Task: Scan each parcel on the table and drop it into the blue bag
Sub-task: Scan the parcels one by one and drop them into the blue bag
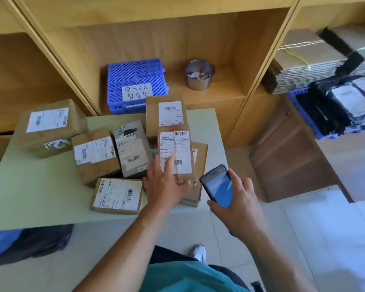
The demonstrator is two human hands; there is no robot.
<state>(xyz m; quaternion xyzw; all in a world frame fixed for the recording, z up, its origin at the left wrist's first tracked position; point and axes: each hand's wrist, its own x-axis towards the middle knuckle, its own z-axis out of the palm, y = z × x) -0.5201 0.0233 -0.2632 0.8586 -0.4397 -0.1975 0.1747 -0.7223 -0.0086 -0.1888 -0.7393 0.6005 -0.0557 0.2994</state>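
Our left hand (164, 184) lies on the top parcel (177, 144), gripping or just touching we cannot tell; our right hand (238, 203) clasps the scanner (218, 186) just beside it. We judge this the scan: aim at that barcode (176, 163) next, then swing left to the blue bag (2, 241) on the floor by the desk (40, 197).

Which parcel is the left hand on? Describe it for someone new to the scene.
On the pale green table, look at the right end of the cluster of brown parcels, nearest the handheld scanner. The target parcel lies on top of another flat box. Unlike its neighbours, it has fingers of the left hand resting on its long white label.
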